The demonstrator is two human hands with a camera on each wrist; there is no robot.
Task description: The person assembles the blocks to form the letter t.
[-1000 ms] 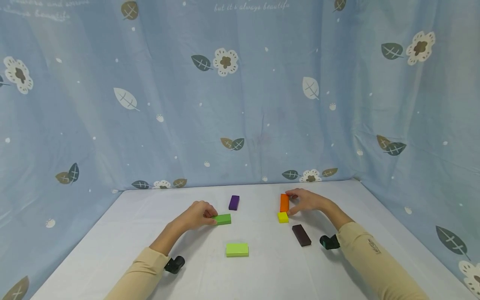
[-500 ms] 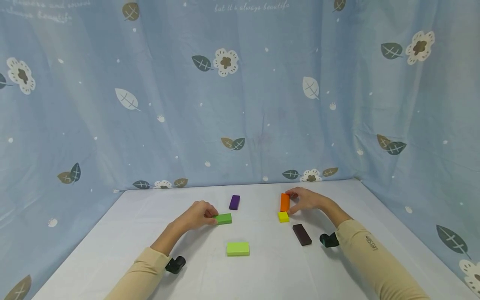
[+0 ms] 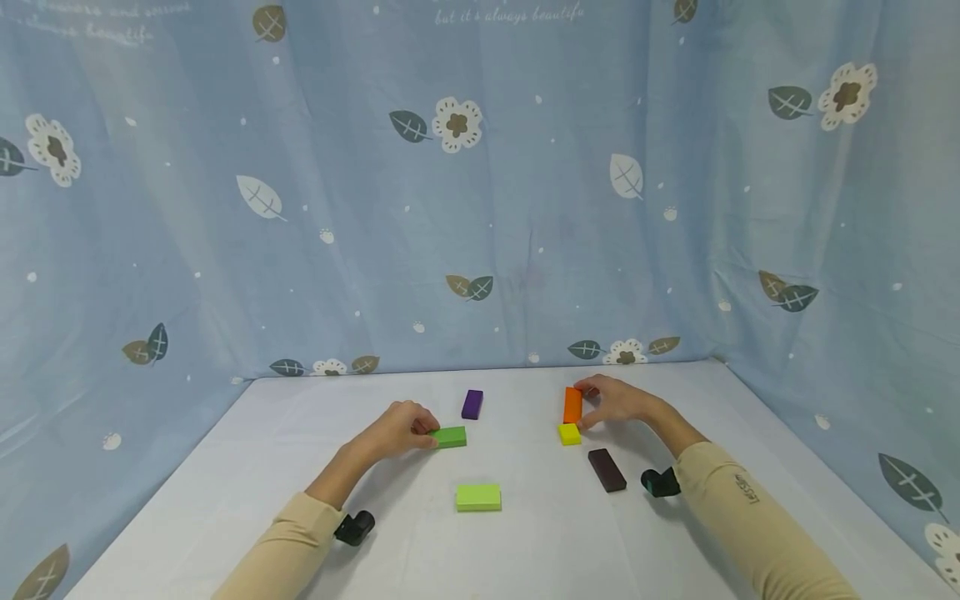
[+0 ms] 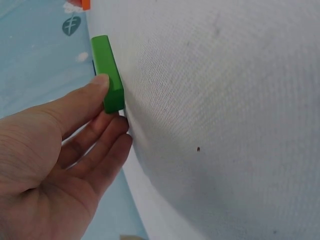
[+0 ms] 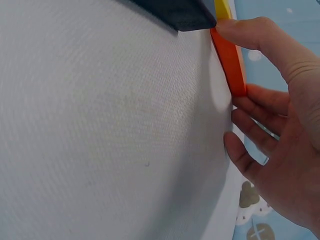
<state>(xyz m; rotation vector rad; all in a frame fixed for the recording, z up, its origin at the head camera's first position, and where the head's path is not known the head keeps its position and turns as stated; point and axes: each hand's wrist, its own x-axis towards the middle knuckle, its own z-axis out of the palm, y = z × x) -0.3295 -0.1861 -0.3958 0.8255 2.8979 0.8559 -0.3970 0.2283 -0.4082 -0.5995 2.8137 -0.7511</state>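
Observation:
Near the middle left of the table in the head view, my left hand (image 3: pixel 397 432) pinches the left end of a green block (image 3: pixel 452 437). The left wrist view has the thumb on the near face of that block (image 4: pixel 105 57), the fingers behind and below it. Farther right, my right hand (image 3: pixel 621 402) holds an orange block (image 3: pixel 572 405) between thumb and forefinger. A small yellow block (image 3: pixel 569 434) sits against the near end of the orange one. In the right wrist view the thumb meets the orange block (image 5: pixel 230 62) where it joins the yellow, the forefinger at its other end.
A purple block (image 3: pixel 472 405) lies behind the green one. Nearer the front is a lime block (image 3: pixel 478 497), and a dark brown block (image 3: pixel 607 470) lies just in front of the right hand. A blue patterned curtain (image 3: pixel 525 208) borders the white table (image 3: pixel 540 550).
Both hands keep their hold and the blocks stay in place relative to one another. The whole scene drifts slightly to the right in the head view.

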